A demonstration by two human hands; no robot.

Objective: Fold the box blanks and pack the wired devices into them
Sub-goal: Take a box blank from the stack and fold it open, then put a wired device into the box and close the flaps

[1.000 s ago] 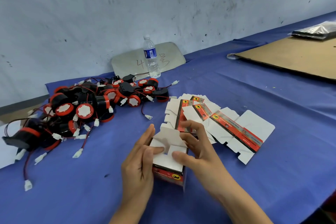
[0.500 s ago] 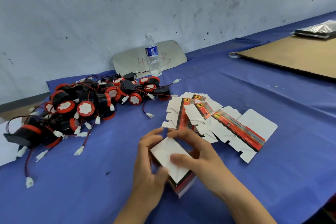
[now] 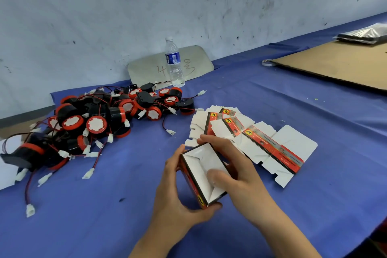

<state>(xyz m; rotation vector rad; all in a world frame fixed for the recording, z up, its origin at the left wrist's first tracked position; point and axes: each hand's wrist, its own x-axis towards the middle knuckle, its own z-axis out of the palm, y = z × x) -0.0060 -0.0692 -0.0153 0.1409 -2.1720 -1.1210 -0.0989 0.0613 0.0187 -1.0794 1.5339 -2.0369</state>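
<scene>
Both hands are on the small red-and-black printed cardboard box (image 3: pixel 202 176), held just above the blue-covered bench (image 3: pixel 261 98) at the near centre. The left hand (image 3: pixel 178 192) cradles it from the left, fingers curled around the far corner and thumb hooked under the near corner. The right hand (image 3: pixel 236 174) wraps the right wall, its thumb pressing down on the white end flaps. To finish this step well, I'd say keep that thumb pressure square on the flap seam so the tabs lock flush, while the left hand braces the walls against bowing; squeezing too hard looks likely to crease thin card.

Against the frame half a second back, the box is now rotated so its long side runs near to far, and the white face reads as sunken flaps inside a rim instead of a flat panel. The hands sit slightly nearer and to the right.

The fanned stack of flat white box blanks with red-and-orange printed strips (image 3: pixel 251 140) lies just right of the hands, unchanged. The pile of round black-and-red wired devices with white connectors (image 3: pixel 98 123) waits at the far left, untouched, so packing is still to come. A clear plastic water bottle (image 3: pixel 174 63) stands by the wall
</scene>
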